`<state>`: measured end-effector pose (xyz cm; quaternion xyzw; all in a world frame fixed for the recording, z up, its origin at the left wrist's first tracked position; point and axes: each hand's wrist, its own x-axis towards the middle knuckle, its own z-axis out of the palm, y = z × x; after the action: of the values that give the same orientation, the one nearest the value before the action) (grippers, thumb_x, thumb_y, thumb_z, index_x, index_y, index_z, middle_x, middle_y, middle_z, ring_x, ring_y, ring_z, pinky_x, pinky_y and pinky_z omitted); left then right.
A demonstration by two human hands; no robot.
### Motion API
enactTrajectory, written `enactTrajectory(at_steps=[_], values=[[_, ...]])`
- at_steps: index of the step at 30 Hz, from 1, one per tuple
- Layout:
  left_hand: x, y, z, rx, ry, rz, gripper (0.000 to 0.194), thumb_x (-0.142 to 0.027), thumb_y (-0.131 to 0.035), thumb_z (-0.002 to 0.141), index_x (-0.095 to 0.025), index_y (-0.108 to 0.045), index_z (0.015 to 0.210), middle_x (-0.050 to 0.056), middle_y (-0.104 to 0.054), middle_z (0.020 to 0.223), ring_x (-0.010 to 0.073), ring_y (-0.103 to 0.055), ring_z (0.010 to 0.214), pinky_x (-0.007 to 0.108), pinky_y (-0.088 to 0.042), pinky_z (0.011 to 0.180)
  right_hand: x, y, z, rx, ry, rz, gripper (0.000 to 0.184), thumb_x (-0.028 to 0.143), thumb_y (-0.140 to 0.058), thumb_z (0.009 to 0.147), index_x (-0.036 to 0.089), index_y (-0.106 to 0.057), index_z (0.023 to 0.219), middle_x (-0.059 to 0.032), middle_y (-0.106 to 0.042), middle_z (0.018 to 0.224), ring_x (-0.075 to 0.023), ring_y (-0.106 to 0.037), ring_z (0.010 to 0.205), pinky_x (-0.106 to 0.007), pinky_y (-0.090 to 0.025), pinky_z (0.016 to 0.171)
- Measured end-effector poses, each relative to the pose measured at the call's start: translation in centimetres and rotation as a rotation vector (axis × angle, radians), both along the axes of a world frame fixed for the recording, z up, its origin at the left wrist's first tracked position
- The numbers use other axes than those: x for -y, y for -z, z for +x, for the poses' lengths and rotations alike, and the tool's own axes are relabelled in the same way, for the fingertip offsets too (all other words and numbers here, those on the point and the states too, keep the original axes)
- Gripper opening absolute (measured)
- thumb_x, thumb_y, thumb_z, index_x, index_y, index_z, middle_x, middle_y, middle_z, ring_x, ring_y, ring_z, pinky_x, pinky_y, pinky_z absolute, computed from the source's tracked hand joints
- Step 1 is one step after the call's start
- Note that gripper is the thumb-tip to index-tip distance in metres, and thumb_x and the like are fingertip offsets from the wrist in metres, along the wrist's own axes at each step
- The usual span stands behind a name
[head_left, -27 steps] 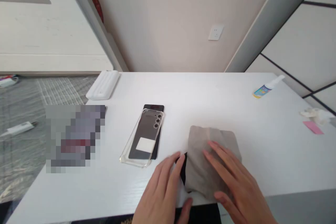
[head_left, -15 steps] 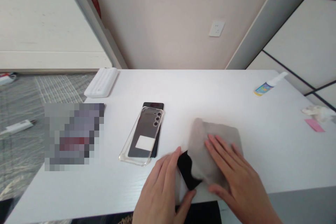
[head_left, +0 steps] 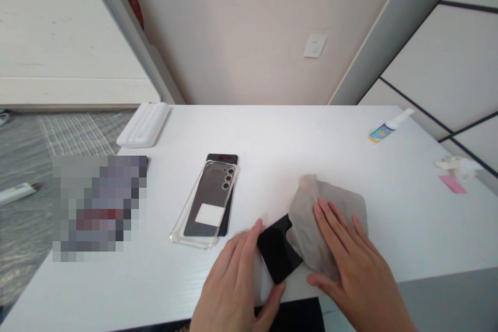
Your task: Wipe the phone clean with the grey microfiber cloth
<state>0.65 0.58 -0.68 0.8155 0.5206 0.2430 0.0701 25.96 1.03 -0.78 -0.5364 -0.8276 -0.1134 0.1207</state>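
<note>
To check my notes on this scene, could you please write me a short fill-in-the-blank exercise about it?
The left hand holds a black smartphone by its edges while the right hand presses on a grey ____. The clear phone case lies on the table to the ____ of both hands. The small spray bottle lies on its ____.

The missing words, in order: cloth, left, side.

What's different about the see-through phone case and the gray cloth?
The clear phone case is see-through, but you can't see through the gray cloth. The case keeps a stiff, neat rectangle shape, while the cloth is soft and bunched up. The case lies flat with no hand on it, while the cloth sits under the right hand. Both rest on the white table.
</note>
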Motion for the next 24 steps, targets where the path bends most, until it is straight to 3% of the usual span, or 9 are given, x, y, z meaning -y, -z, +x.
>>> enactTrajectory(at_steps=[4, 11, 15, 24], values=[[-0.1, 0.2, -0.1, -0.055, 0.000, 0.048, 0.084, -0.036, -0.067, 0.091, -0.006, -0.031, 0.162, 0.016, -0.067, 0.144, 0.0267, -0.067, 0.126, 0.036, -0.062, 0.101, 0.7, 0.7, -0.7, 0.003, 0.002, 0.011, 0.108, 0.086, -0.030, 0.100, 0.001, -0.027, 0.166, -0.0190, -0.041, 0.167, -0.0375, -0.048, 0.150, -0.052, -0.035, 0.119], [0.1, 0.5, 0.4, -0.254, -0.024, 0.178, 0.077, -0.062, -0.053, 0.103, -0.002, -0.050, 0.150, 0.021, -0.055, 0.155, 0.0338, -0.054, 0.138, 0.044, -0.056, 0.103, 1.5, 1.2, -0.8, -0.049, -0.007, -0.020, 0.102, 0.081, -0.024, 0.104, 0.001, -0.027, 0.167, -0.0193, -0.037, 0.170, -0.0349, -0.040, 0.155, -0.048, -0.025, 0.126], [0.1, 0.5, 0.6, -0.234, -0.060, 0.174, 0.076, -0.061, -0.054, 0.103, -0.002, -0.048, 0.151, 0.020, -0.058, 0.153, 0.0331, -0.053, 0.139, 0.045, -0.054, 0.105, 1.8, 1.5, -0.8, -0.060, -0.011, 0.002, 0.105, 0.083, -0.024, 0.102, 0.000, -0.026, 0.166, -0.0207, -0.035, 0.170, -0.0349, -0.036, 0.157, -0.047, -0.020, 0.129], [-0.4, 0.0, 0.2, -0.026, -0.042, 0.004, 0.058, -0.050, -0.067, 0.096, -0.020, -0.049, 0.143, 0.012, -0.071, 0.136, 0.0294, -0.071, 0.123, 0.046, -0.063, 0.100, 1.9, 1.4, -2.0, -0.067, 0.029, 0.028, 0.106, 0.082, -0.014, 0.102, -0.002, -0.026, 0.166, -0.0222, -0.032, 0.171, -0.0374, -0.028, 0.161, -0.051, -0.022, 0.128]])
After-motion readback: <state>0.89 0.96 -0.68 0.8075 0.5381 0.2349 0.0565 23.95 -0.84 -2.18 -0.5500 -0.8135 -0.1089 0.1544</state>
